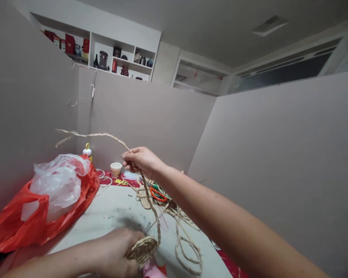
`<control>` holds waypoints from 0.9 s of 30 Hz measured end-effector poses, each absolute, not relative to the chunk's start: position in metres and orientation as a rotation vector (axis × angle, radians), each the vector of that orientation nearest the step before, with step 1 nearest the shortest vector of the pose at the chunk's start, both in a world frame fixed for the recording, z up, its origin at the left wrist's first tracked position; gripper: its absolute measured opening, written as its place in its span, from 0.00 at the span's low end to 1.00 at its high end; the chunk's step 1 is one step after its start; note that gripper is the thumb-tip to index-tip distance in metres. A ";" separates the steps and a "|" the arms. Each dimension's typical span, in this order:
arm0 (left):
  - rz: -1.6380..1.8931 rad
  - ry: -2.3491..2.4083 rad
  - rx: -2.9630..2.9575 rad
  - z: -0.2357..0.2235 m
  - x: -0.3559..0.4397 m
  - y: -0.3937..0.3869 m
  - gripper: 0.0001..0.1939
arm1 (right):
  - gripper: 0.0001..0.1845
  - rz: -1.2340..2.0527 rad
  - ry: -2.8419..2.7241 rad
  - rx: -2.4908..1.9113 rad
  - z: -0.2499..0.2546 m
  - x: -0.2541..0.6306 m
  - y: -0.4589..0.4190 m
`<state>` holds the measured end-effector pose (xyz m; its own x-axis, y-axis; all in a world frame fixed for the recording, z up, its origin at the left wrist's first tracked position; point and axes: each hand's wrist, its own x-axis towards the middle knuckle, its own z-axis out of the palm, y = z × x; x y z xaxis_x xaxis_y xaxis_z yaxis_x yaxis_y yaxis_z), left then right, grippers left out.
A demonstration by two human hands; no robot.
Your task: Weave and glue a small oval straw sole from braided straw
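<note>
My left hand (120, 249) is closed on a small round coil of woven straw (143, 250), low over the table at the bottom of the view. From the coil's edge a twisted straw cord (150, 204) rises to my right hand (139, 160). My right hand, raised above the table, pinches that cord. Past its fingers the loose end sticks out to the left and splits into two thin strands. Something pink (153, 269) shows just below the coil; what it is, I cannot make out.
A red plastic bag (23, 227) with a clear bag (59, 183) stands at the left. Farther back are a paper cup (116, 170) and a yellow-and-white bottle (87, 151). Orange rings (158, 194), woven straw pieces (144, 197) and looped cord (188, 255) lie on the table. Grey partitions (150, 112) surround it.
</note>
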<state>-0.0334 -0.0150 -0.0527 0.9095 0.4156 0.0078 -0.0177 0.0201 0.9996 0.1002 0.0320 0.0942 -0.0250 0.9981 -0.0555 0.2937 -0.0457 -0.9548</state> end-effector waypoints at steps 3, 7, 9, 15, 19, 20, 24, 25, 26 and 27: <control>0.148 0.431 1.666 -0.059 -0.026 -0.009 0.14 | 0.15 1.088 -1.446 -1.425 0.100 0.091 0.040; 0.192 0.469 1.264 -0.066 -0.014 0.006 0.13 | 0.16 1.002 -1.432 -1.441 0.100 0.087 0.062; 0.274 0.486 1.027 -0.072 -0.010 0.016 0.11 | 0.17 0.911 -1.406 -1.482 0.101 0.098 0.077; 0.521 0.651 0.757 -0.090 -0.006 0.047 0.08 | 0.17 0.631 -1.379 -1.770 0.090 0.177 0.100; 0.641 0.738 0.618 -0.096 -0.005 0.062 0.07 | 0.12 0.630 -1.559 -1.946 0.045 0.208 0.064; 0.656 0.749 0.595 -0.097 -0.005 0.064 0.07 | 0.07 0.647 -1.629 -1.967 0.031 0.209 0.046; 0.697 0.762 0.540 -0.098 -0.005 0.067 0.04 | 0.10 0.713 -1.890 -1.922 -0.016 0.209 -0.044; 0.705 0.760 0.533 -0.099 -0.005 0.067 0.04 | 0.10 0.703 -1.924 -1.894 -0.026 0.210 -0.064; 0.710 0.756 0.530 -0.099 -0.005 0.067 0.03 | 0.15 0.658 -1.932 -1.855 -0.036 0.211 -0.081; 0.712 0.752 0.531 -0.099 -0.006 0.067 0.03 | 0.16 0.602 -1.927 -1.793 -0.047 0.211 -0.094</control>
<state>-0.0056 0.0673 -0.0986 0.5213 0.7400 -0.4250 -0.3840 0.6481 0.6577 0.2113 -0.0944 -0.0473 -0.0643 0.9977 0.0229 0.8069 0.0655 -0.5871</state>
